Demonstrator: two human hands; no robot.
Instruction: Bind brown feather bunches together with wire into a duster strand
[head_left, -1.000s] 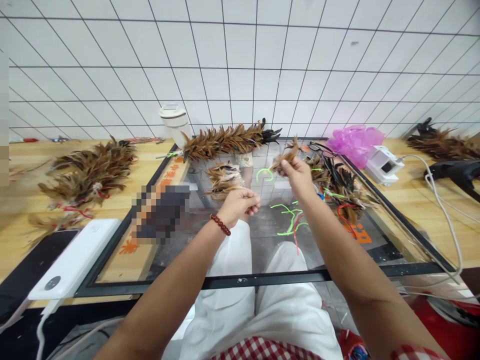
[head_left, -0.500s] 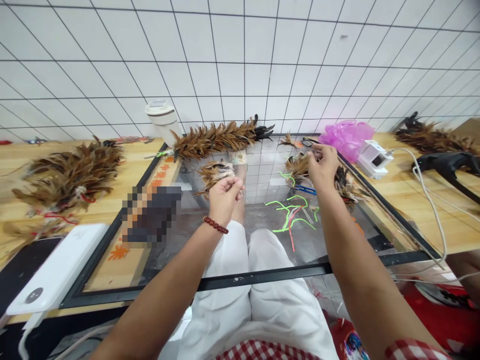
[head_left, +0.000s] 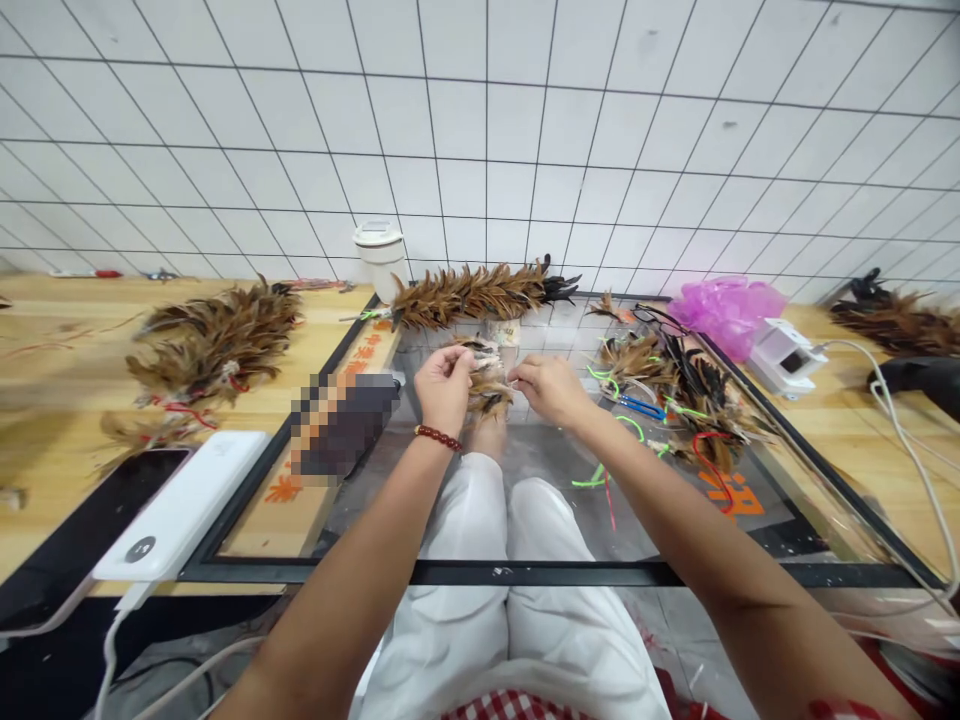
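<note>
My left hand (head_left: 442,382), a beaded bracelet at its wrist, is closed in a pinch over the glass-topped panel (head_left: 465,540). What its fingertips hold is too small to make out. Facing it, my right hand (head_left: 551,388) also pinches, its fingertips close to the pale ends of a small bunch of brown feathers (head_left: 491,392). That bunch lies between the two hands, partly covered by the left fingers. Behind them stretches a long brown feather strip (head_left: 469,295) with a black end. A loose feather pile (head_left: 697,385) lies to the right, beside a blue tool (head_left: 641,406).
Green string pieces (head_left: 592,480) and a red string (head_left: 712,470) lie on the glass. A white lidded cup (head_left: 380,262) and pink plastic bag (head_left: 727,310) stand at the back. Leftward are more feathers (head_left: 217,345) and a white power bank (head_left: 184,505); a cabled white device (head_left: 786,357) sits right.
My right hand has moved left from the feather pile to beside my left hand. My left hand stays pinched near the small bunch. The whole view has shifted slightly.
</note>
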